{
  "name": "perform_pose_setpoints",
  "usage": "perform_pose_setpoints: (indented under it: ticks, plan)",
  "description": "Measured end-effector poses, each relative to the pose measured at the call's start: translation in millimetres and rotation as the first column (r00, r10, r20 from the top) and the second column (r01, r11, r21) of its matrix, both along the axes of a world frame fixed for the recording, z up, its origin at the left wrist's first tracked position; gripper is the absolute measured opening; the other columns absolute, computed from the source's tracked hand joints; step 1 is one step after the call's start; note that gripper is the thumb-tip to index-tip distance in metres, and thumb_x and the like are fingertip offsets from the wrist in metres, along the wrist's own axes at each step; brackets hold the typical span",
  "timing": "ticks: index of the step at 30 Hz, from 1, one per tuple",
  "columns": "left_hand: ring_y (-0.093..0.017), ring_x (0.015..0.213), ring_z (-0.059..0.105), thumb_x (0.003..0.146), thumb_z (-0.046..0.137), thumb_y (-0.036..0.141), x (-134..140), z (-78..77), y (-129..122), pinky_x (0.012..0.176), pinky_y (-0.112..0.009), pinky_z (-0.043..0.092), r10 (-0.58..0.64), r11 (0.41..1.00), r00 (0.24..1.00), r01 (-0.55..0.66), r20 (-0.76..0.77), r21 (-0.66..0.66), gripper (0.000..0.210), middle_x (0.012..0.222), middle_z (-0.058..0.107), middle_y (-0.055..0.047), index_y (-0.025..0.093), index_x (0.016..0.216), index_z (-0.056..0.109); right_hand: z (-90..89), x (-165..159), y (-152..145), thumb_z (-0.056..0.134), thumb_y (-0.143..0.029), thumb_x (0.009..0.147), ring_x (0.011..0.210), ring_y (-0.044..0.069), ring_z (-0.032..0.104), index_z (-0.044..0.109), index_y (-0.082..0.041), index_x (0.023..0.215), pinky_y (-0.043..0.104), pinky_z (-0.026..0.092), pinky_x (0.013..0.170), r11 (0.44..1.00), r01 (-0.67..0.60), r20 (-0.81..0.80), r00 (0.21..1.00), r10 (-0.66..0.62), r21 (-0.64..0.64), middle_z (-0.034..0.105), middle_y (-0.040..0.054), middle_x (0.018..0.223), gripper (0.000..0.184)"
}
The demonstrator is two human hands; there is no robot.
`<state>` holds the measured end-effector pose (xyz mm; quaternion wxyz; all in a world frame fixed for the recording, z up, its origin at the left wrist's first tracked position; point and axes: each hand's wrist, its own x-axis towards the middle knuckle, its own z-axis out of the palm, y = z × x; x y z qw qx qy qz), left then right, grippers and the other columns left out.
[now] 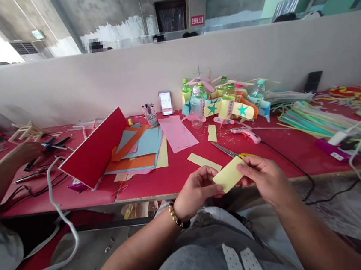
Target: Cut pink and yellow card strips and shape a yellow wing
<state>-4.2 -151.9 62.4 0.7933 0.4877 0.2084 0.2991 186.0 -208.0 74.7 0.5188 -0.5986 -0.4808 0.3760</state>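
- The left hand (196, 190) pinches the lower left corner of a yellow paper slip (229, 174); its fingertips are curled under the slip and partly hidden by it.
- The right hand (262, 177) grips the slip's right end with thumb on top; the fingers behind the paper cannot be seen.
- The slip is held in the air just in front of the near edge of the red desk (177, 169), tilted up to the right.
- A bead bracelet (175, 215) sits on the left wrist, half turned out of sight.
- Scissors (230, 151) lie on the desk just behind the slip; their handles are mostly covered by the slip and the right hand.
- A second yellow strip (204, 161) lies flat near the scissors, and a smaller one (211, 133) farther back.
- A glue gun (246, 133) lies beyond the scissors; its black cord runs off the desk edge.
- A red board (96, 150) leans over a paper stack (141, 150), hiding the stack's left part.
- The bottles (196, 103) and paper craft at the back are blurred.
- At the far left another person's hand (25, 152) rests on dark tools; that arm is cut off by the frame edge.
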Motion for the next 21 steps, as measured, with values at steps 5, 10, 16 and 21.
perform_pose_setpoints:
  ticks: [5, 10, 16, 21]
  plan:
    - [-0.012, 0.083, 0.057, 0.072, 0.073, 0.020, -3, 14.6, 3, 0.069, -0.022, 0.047, 0.006, 0.949, 0.999, 0.011, -0.053, 0.314, 0.049, 0.102, 0.055, -0.005, 0.022, 0.115, 0.049, 14.6, 5, 0, 0.061, -0.048, 0.080, 0.046, 0.009, 0.045, 0.059, -0.019, 0.067, 0.021, 0.034, 0.043, 0.983, -0.161, 0.093, 0.981, 0.169, -0.083, 0.051, -0.0028, 0.053, 0.032]
    - [-0.004, 0.057, 0.042, 0.072, 0.070, 0.018, -1, 22.1, 8, 0.051, -0.017, 0.036, 0.002, 0.878, 0.985, 0.082, -0.174, 0.471, 0.043, 0.088, 0.054, 0.000, 0.022, 0.112, 0.056, 20.9, 2, 8, 0.064, -0.048, 0.077, 0.044, 0.008, 0.046, 0.062, -0.019, 0.069, 0.020, 0.034, 0.040, 0.969, -0.222, 0.074, 0.970, 0.231, -0.113, 0.053, -0.0027, 0.056, 0.030]
    - [-0.007, 0.058, 0.038, 0.072, 0.071, 0.021, -6, 15.2, 13, 0.052, -0.019, 0.034, 0.005, 0.885, 0.977, 0.095, -0.215, 0.456, 0.042, 0.072, 0.049, 0.001, 0.019, 0.113, 0.064, 11.4, 17, 14, 0.059, -0.048, 0.079, 0.046, 0.011, 0.050, 0.063, -0.018, 0.073, 0.023, 0.040, 0.045, 0.999, 0.010, 0.090, 0.996, -0.014, 0.039, 0.058, 0.0002, 0.058, 0.031]
    - [-0.009, 0.071, 0.049, 0.070, 0.074, 0.022, -7, 7.3, 8, 0.066, -0.023, 0.042, 0.068, 0.939, 0.995, -0.038, -0.078, 0.342, 0.047, 0.098, 0.060, -0.005, 0.025, 0.116, 0.065, -20.0, 54, 24, 0.059, -0.037, 0.078, 0.074, 0.022, 0.063, 0.066, -0.019, 0.087, 0.033, 0.048, 0.069, 0.980, 0.195, 0.700, 0.694, -0.172, 0.047, 0.069, 0.0079, 0.083, 0.021]
